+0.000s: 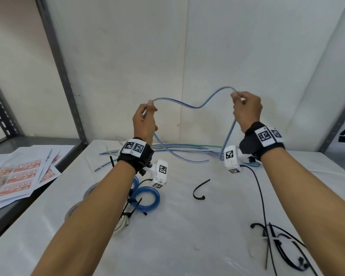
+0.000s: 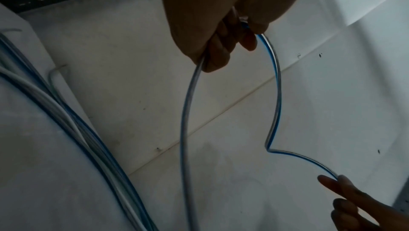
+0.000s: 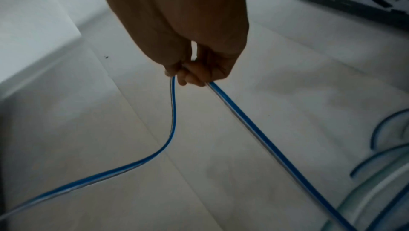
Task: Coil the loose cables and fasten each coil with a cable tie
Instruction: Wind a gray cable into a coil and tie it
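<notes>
Head view shows both hands, left hand (image 1: 144, 120) and right hand (image 1: 247, 110), pinching the blue cable (image 1: 187, 104) above the counter (image 1: 187, 226); its kink may spoil the coil.

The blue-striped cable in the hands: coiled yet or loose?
Loose. The blue-striped cable spans in a wavy line between the left hand and right hand, forming no loop; both sides trail down.

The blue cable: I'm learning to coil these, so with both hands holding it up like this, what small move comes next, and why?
Probably bring the right hand over to the left hand so the span between them folds into a first loop. Both hands pinch the blue cable above the table; the span sags uncoiled and both tails trail down.
</notes>
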Available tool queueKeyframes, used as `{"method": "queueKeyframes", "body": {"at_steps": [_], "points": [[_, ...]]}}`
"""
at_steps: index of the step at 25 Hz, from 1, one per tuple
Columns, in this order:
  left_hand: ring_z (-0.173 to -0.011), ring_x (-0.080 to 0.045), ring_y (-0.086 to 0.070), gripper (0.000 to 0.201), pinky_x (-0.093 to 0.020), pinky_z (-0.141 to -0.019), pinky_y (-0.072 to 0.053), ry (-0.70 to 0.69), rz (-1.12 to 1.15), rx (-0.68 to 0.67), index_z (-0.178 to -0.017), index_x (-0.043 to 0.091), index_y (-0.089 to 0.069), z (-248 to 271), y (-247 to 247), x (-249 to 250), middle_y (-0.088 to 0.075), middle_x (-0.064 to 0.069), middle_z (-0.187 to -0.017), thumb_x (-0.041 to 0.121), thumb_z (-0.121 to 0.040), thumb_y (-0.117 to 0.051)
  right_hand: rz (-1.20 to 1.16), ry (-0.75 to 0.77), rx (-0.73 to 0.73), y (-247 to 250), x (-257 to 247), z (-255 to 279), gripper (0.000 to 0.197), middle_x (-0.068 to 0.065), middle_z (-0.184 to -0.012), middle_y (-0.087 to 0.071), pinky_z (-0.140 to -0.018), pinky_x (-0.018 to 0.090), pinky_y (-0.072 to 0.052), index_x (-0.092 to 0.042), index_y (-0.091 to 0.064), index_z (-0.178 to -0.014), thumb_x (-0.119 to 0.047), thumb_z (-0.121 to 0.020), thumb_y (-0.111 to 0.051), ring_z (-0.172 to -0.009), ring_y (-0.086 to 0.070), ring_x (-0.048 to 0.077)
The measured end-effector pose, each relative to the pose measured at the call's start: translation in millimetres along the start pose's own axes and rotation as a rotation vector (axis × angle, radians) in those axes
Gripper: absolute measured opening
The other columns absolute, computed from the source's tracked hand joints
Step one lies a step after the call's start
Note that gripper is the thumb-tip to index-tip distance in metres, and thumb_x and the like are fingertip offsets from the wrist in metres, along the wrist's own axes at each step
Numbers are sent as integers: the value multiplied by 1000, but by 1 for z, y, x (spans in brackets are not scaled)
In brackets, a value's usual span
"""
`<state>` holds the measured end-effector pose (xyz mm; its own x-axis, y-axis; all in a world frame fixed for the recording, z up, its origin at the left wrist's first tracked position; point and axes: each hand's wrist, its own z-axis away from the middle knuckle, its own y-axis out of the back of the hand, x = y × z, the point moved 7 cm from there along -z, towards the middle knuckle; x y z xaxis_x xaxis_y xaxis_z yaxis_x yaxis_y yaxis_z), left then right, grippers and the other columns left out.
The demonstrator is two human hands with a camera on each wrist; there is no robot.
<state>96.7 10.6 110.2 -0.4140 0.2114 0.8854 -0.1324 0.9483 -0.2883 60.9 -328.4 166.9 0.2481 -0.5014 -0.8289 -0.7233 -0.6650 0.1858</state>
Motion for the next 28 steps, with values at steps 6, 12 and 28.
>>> {"method": "queueKeyframes", "body": {"at_steps": [6, 12, 28], "points": [[-46, -10, -23, 36, -19, -42, -26, 117, 197, 33, -77, 15, -52, 2, 2, -1, -40, 12, -57, 37, -105, -52, -381, -154, 0, -6, -10, 10, 28, 0, -65, -43, -43, 17, -34, -10, -71, -105, -12, -104, -43, -52, -38, 13], [-40, -7, -21, 38, -18, -39, -21, 187, 343, 100, -74, 14, -48, 5, 1, -13, -30, 7, -56, 34, -106, -51, -100, -268, -314, -43, 52, 48, 30, 11, -106, -65, -67, 37, -60, -2, -63, -129, -17, -103, -56, -95, -64, 28], [-51, -12, -37, 24, -27, -53, -41, 296, 167, -148, -102, 16, -65, 14, -33, -77, -36, 4, -58, 19, -108, -41, -430, -156, -252, -71, 54, 116, 15, 9, -83, -69, -67, 32, -61, -6, -73, -105, -17, -96, -69, -70, -68, 17]]}}
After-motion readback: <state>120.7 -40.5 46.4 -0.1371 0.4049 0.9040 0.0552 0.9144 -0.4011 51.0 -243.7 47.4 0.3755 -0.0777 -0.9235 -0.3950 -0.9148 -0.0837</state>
